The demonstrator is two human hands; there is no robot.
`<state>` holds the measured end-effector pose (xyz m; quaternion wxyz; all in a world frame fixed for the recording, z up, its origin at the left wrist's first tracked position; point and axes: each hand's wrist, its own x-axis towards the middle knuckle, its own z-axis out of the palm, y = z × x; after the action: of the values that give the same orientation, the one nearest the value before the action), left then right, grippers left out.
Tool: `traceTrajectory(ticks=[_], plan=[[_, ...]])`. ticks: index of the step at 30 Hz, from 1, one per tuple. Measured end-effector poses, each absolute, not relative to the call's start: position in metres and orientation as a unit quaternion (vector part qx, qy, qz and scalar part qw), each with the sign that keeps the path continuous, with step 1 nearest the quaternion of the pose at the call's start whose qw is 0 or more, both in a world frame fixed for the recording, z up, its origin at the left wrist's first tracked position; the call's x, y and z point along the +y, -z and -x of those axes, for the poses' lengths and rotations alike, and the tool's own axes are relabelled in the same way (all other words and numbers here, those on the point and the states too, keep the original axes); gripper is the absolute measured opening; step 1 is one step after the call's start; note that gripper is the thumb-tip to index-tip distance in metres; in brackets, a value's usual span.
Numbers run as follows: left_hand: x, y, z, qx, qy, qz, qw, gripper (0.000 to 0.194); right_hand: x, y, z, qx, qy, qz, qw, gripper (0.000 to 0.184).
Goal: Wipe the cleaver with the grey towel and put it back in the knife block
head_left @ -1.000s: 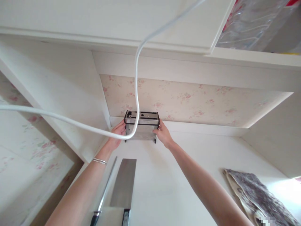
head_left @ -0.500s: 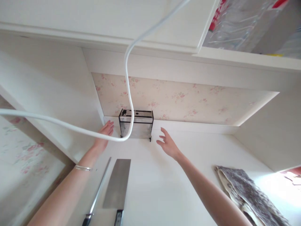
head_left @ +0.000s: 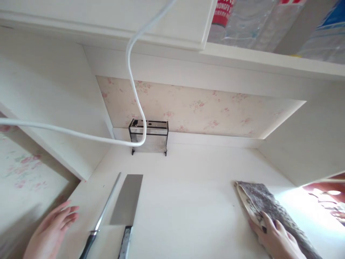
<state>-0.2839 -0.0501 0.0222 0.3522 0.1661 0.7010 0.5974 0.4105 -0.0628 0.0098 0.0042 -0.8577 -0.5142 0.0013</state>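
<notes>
My right hand (head_left: pixel 277 233) is on a folded grey-and-beige cloth (head_left: pixel 269 201) at the right, with its thumb at the near edge and its fingers curled over the top. My left hand (head_left: pixel 52 226) hovers at the lower left with the fingers loosely stretched, holding nothing. Between the hands, nearer the left one, lie a sharpening steel (head_left: pixel 106 208) with a black handle and a cleaver (head_left: pixel 128 199) with a wide grey blade. A metal knife holder (head_left: pixel 151 140) with black edges stands against the back wall.
A white cable (head_left: pixel 81 136) loops across the view in front of the knife holder. Overhead, a white cabinet (head_left: pixel 107 21) and a shelf with plastic bottles (head_left: pixel 248 21) overhang the white countertop (head_left: pixel 188 198). White side panels (head_left: pixel 54 93) enclose the left and right.
Both hands have left the sides of the knife holder. My left hand has pulled back to the lower left; my right hand has moved to the lower right and taken hold of the cloth.
</notes>
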Motion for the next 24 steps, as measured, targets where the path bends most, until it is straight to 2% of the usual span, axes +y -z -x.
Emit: traceTrajectory(ticks=[6, 8, 10, 14, 17, 19, 22, 24], plan=[[-0.06, -0.016, 0.263, 0.706, -0.582, -0.162, 0.37, 0.035, -0.036, -0.044, -0.347, -0.578, -0.049, 0.813, -0.048, 0.064], [-0.061, -0.014, 0.262, 0.685, -0.612, -0.154, 0.363, 0.033, -0.024, -0.055, -0.316, -0.598, -0.082, 0.797, -0.02, 0.063], [-0.063, -0.013, 0.263, 0.653, -0.651, -0.138, 0.361, 0.027, -0.014, -0.067, -0.284, -0.617, -0.16, 0.766, 0.08, 0.057], [-0.069, -0.009, 0.266, 0.619, -0.682, -0.12, 0.371, 0.021, 0.001, -0.098, -0.227, -0.52, -0.469, 0.633, 0.33, 0.057], [-0.074, -0.006, 0.269, 0.614, -0.682, -0.125, 0.377, 0.024, 0.004, -0.122, -0.197, -0.419, -0.602, 0.543, 0.408, 0.062], [-0.076, -0.004, 0.272, 0.61, -0.683, -0.139, 0.377, 0.027, 0.002, -0.125, -0.182, -0.389, -0.65, 0.511, 0.406, 0.056], [-0.077, -0.001, 0.273, 0.599, -0.692, -0.146, 0.376, 0.031, -0.008, -0.102, -0.169, -0.376, -0.701, 0.488, 0.359, 0.049], [-0.077, 0.0, 0.273, 0.591, -0.702, -0.146, 0.37, 0.031, -0.016, -0.074, -0.169, -0.386, -0.671, 0.526, 0.352, 0.052]])
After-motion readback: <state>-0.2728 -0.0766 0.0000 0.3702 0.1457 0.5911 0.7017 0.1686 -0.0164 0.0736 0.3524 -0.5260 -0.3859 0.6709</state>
